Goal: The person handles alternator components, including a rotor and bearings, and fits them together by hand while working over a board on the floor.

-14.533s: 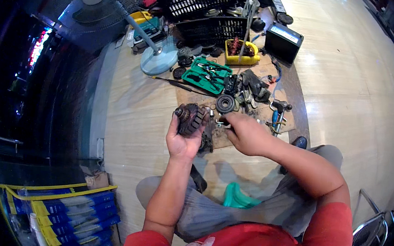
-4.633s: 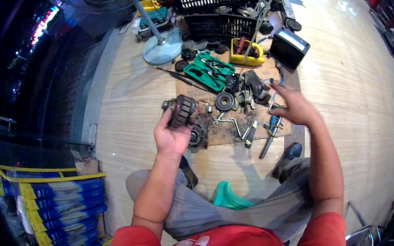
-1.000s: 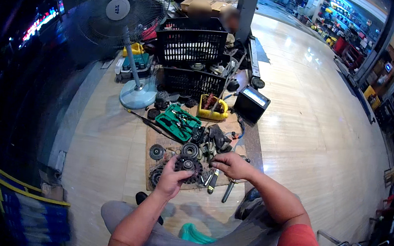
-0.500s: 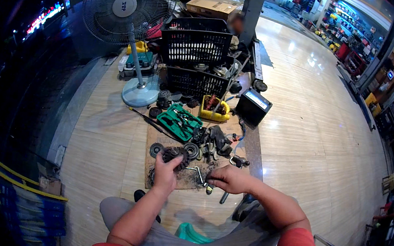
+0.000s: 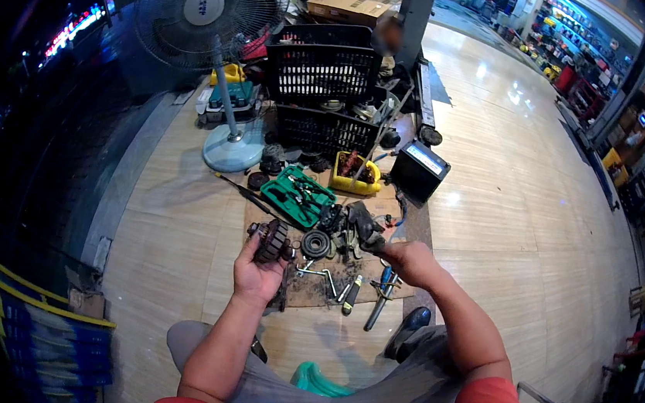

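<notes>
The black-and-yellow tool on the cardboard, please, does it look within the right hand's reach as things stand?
Probably yes: the black-and-yellow tool lies uncovered near the right hand, though whether that hand holds something is unclear.

Head-worn fisheye view, looking down and forward, left hand (image 5: 257, 277) and right hand (image 5: 414, 263) near, below centre
</notes>
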{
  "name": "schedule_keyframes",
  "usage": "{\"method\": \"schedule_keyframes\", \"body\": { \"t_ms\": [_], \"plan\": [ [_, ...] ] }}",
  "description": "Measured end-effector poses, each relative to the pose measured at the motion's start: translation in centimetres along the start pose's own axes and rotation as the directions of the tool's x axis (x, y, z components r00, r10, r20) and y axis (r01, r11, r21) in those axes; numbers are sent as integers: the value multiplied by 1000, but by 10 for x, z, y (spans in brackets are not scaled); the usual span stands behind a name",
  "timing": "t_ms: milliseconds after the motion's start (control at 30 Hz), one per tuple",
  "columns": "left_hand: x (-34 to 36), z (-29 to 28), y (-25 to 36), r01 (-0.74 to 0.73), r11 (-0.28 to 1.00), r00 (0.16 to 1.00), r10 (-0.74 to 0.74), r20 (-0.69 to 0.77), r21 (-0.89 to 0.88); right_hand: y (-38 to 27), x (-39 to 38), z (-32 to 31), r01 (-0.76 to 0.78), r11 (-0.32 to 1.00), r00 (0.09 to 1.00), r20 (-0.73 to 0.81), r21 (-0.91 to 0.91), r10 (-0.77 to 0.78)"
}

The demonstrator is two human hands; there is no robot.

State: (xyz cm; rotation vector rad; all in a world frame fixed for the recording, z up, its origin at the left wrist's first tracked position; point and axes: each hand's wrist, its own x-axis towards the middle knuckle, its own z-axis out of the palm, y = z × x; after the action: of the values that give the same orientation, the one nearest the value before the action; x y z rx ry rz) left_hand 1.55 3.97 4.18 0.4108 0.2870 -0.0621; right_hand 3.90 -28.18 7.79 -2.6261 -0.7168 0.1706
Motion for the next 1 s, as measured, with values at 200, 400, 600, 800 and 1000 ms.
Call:
{"method": "schedule_keyframes", "body": {
  "t_ms": [200,400,600,800,1000],
  "plan": [
    [0,-6,-3,-7,1000,998,6,59,25,13,-3,-16,-31,999,998,-59,-36,29],
    [-1,-1,3,19,998,992,-26,126,52,43,-12,-23,-93,996,976,-200,-1,91],
    [-9,5,10,32,993,984,-51,171,113,74,-25,-41,-249,959,946,-246,-134,211],
    [-9,2,-5,48,987,994,-62,87,156,110,-43,-51,-435,863,886,-292,-259,359],
    [-13,9,-8,79,985,987,-98,128,151,138,-56,-52,-474,845,871,-270,-246,410]
  ]
}}
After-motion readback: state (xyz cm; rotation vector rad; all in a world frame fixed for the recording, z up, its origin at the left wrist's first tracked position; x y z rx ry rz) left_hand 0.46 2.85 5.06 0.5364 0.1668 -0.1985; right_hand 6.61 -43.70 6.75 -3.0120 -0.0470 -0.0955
